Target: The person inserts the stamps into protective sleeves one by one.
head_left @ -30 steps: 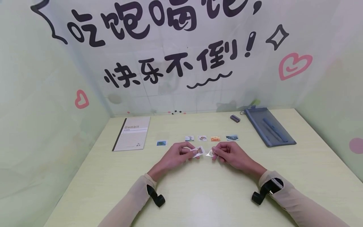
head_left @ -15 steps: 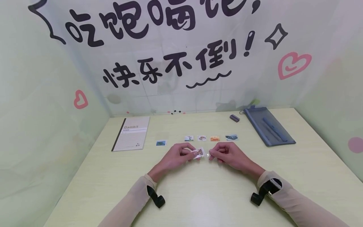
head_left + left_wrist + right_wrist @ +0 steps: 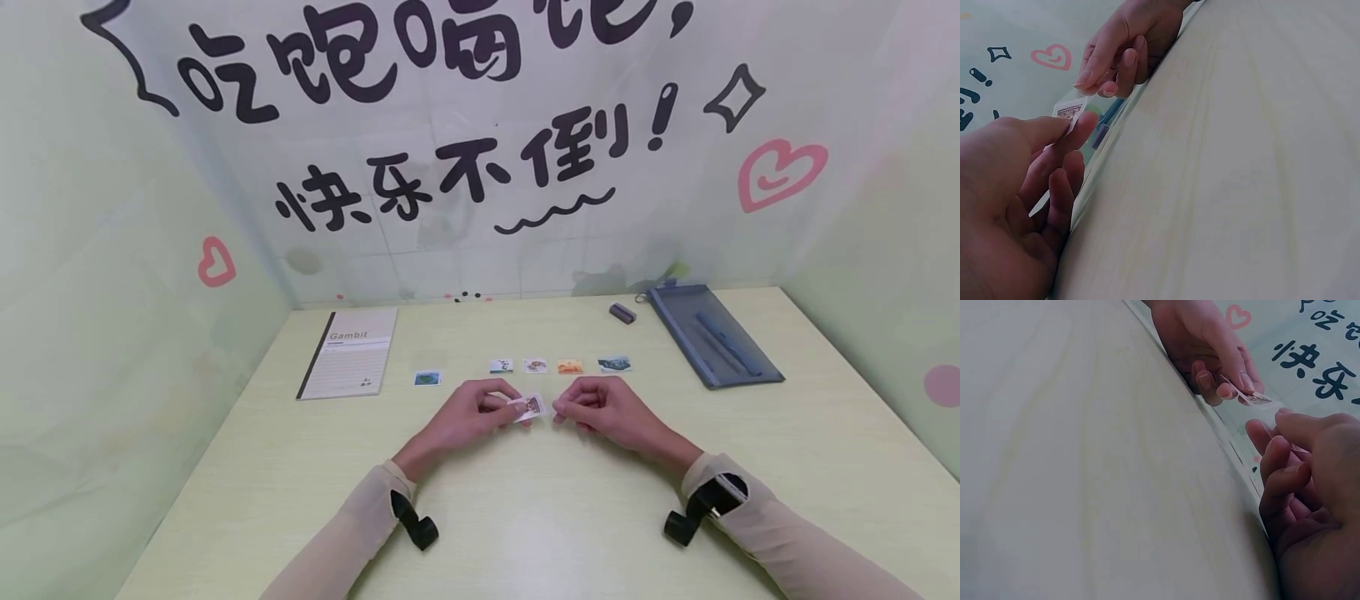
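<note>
My left hand [image 3: 465, 417] pinches a small white-bordered stamp [image 3: 532, 407] between thumb and fingers above the table. In the left wrist view the stamp [image 3: 1070, 112] is tilted and carries a brownish picture. Opposite it, my right hand [image 3: 618, 417] has its thumb and index fingertips together. The right wrist view shows clear thin film [image 3: 1269, 413] between the stamp [image 3: 1259, 399] and these fingertips, which pinch its edge. Whether the film is a sleeve around the stamp is hard to see. Behind the hands lie several more stamps, among them an orange one [image 3: 570, 367] and a blue one [image 3: 428, 378].
A notebook [image 3: 348, 354] lies at the back left of the pale table [image 3: 525, 517]. At the back right are a blue mesh pouch [image 3: 690, 325] with a blue pen [image 3: 723, 340] inside and a small dark block [image 3: 622, 313]. A printed sheet [image 3: 420, 242] covers the wall behind.
My right hand has moved slightly left, closer to the stamp. Shiny clear film seen between the hands earlier hardly shows now in the head view. My left hand keeps holding the stamp.
</note>
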`<state>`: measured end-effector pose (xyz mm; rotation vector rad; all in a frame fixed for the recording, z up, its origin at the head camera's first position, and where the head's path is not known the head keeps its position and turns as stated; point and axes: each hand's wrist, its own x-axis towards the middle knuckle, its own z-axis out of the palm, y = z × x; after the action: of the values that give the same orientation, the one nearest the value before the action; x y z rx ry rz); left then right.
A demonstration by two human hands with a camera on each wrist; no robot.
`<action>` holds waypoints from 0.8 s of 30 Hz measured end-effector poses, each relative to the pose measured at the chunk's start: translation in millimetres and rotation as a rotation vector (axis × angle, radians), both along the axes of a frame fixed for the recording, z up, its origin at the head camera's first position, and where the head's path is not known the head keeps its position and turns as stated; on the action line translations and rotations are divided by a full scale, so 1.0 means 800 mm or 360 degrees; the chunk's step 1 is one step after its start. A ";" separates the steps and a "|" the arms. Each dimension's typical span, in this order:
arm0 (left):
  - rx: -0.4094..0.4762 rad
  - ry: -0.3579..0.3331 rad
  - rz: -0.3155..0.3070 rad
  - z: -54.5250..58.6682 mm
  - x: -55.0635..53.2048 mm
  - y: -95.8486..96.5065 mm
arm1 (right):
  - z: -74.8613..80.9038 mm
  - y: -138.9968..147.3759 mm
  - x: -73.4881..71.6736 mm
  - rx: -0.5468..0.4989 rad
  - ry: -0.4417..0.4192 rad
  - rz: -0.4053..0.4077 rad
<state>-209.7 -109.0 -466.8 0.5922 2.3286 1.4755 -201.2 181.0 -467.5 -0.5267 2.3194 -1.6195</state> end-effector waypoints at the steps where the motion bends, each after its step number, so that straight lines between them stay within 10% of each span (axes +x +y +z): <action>1: 0.0000 -0.0001 -0.0002 0.001 0.000 0.000 | 0.000 0.000 0.000 -0.0002 0.0001 -0.0001; 24: -0.0030 -0.0005 0.0027 0.004 0.003 0.002 | -0.002 -0.001 0.001 0.0005 0.0012 0.0003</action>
<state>-207.6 -107.5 -463.6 0.5663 2.3484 1.4594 -200.2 180.6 -469.0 -0.5354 2.3257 -1.6156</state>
